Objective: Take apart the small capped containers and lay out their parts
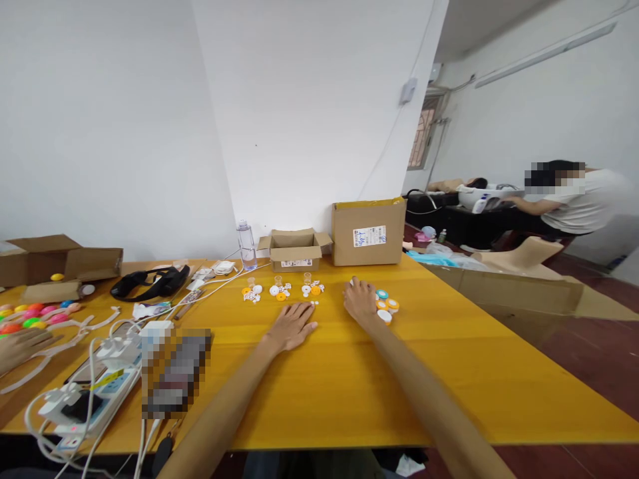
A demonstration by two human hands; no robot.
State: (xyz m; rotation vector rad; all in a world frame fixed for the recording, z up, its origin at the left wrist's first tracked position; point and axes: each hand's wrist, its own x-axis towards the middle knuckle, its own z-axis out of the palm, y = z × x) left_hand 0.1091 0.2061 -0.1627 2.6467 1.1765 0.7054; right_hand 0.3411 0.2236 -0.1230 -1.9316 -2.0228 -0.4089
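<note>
My left hand (291,326) lies flat on the yellow table, palm down with the fingers stretched out. By its fingertips are small white round pieces (315,303). My right hand (360,299) is curled palm down over the table, and a bit of white shows at its fingertips; what it holds, if anything, is hidden. Just right of it sit several small round containers, among them a teal-topped one (382,295), an orange-and-white one (393,305) and a white one (384,317). Beyond my left hand are groups of small white parts (251,295) and orange discs (281,297) with little clear cups (278,281).
An open small carton (295,256) and a larger closed box (369,233) stand at the back beside a water bottle (246,246). Left are a power strip (112,389) with cables, a phone-like object (180,372), and another person's hand (22,349) near colourful balls (34,311).
</note>
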